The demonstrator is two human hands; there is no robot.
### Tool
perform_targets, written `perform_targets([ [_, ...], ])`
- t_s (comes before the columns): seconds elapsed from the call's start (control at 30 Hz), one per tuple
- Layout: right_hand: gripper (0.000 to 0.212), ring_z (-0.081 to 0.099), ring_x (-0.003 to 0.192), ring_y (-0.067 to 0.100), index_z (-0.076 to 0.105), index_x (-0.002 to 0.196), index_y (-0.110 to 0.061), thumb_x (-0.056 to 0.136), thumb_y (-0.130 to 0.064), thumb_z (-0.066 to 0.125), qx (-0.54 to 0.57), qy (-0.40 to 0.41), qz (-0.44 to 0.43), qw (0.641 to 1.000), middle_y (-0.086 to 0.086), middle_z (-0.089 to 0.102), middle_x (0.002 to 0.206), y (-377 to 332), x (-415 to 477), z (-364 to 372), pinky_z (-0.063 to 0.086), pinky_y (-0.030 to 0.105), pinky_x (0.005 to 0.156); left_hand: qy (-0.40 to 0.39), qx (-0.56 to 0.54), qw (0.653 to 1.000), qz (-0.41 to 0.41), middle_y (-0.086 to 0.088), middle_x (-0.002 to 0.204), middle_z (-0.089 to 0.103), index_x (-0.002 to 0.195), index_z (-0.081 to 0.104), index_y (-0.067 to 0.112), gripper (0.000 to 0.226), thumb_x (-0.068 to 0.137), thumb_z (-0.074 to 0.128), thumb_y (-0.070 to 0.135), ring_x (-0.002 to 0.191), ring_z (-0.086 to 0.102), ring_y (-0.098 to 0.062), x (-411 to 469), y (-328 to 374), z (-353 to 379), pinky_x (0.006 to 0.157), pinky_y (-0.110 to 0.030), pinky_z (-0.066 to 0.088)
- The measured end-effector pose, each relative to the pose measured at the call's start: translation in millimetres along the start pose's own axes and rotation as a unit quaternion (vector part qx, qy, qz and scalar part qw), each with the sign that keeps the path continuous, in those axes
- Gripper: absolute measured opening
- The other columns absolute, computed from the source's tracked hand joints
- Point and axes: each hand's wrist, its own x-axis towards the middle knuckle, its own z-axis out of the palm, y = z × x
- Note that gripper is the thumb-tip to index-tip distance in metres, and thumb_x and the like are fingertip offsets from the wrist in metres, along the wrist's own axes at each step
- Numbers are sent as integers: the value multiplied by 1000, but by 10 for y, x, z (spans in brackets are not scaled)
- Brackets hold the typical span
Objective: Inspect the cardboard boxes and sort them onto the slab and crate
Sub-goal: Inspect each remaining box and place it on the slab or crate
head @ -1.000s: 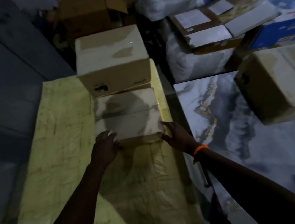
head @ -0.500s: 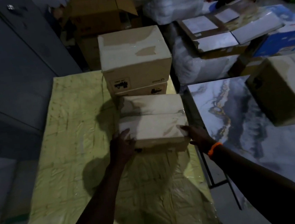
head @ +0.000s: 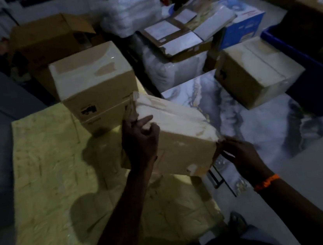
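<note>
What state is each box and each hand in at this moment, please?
Held box: closed, tilted, gripped at two corners.
Left hand: grips the held box's upper left corner.
Right hand: holds its lower right corner.
Stacked box: closed, upright.
Far box: closed, upright on the marble slab.
Back box: flaps open.

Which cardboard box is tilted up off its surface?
The small tape-topped brown cardboard box: it alone is lifted, gripped at its ends by the left hand and right hand.
</note>
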Motion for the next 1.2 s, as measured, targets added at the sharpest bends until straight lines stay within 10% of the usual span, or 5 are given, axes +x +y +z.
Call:
perform_targets([
  [0.1,56,63,122,22,66,130,-32,92,8,59,66,-27,-5,997,19,64,130,98,-25,-143,54,26,99,14,-6,1000,22,-4,115,63,105,79,31,23,86,69,21,103,59,-16,78,272,26,82,-24,48],
  [0.27,25,66,118,34,69,120,2,96,-5,65,198,116,-44,972,21,70,123,-140,-92,-388,57,31,87,3,-83,993,88,-1,114,62,108,79,24,21,91,70,16,110,56,-10,19,543,156,87,-7,37],
  [0.57,6,70,74,17,75,93,1,88,1,74,103,285,-65,951,9,75,76,-245,-352,-1408,57,24,65,-138,-163,976,49,11,110,56,113,69,31,29,92,72,11,101,55,6,-612,443,1111,83,-8,42],
  [0.77,16,63,86,26,71,98,10,84,5,77,63,293,-6,954,15,70,79,322,-340,-1841,54,29,68,-262,-126,956,-39,-3,118,58,113,64,31,37,86,77,9,108,59,-20,-1100,83,1465,80,-10,44],
  [1.2,11,66,91,30,75,83,-2,82,9,73,110,295,13,949,7,74,75,504,-141,-2236,53,42,87,-284,-143,940,-122,8,102,67,115,62,29,37,86,79,13,90,61,7,-1051,119,1689,75,-13,49],
])
